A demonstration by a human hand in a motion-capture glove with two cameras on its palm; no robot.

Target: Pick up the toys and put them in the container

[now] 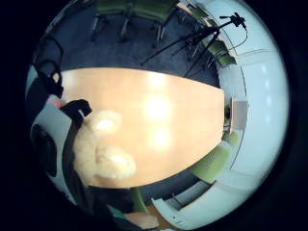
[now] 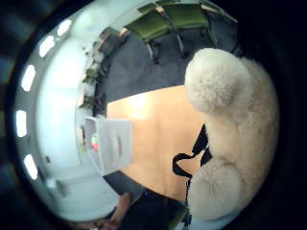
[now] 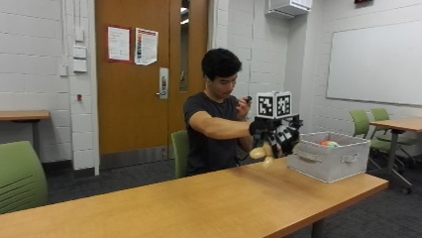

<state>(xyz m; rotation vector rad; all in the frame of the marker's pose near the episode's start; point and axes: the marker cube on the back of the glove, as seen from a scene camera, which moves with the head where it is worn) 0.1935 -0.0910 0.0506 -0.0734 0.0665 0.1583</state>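
Right hand (image 3: 276,135), gloved, is raised above the wooden table (image 3: 198,203) with its fingers curled round a cream plush toy (image 3: 262,151). I read the toy as a teddy-type figure; the thumb-side palm view shows two rounded fluffy lobes (image 2: 225,124) pressed close against the palm, so I judge it is carried, not merely near.

From the hand, the container (image 3: 328,161) sits at about 3 o'clock, just beside it and lower, resting on the table near that end. I judge the lift height is chosen to clear the container's near wall before release.

Container: a pale fabric bin with a handle on its near side. Over its rim I see something orange and green (image 3: 328,144), probably toys already inside; exact type I cannot tell.

Left hand, bare, is held up near the chest, holding a small dark object I cannot identify.

Step in hand, my judgement: transport toward the bin.
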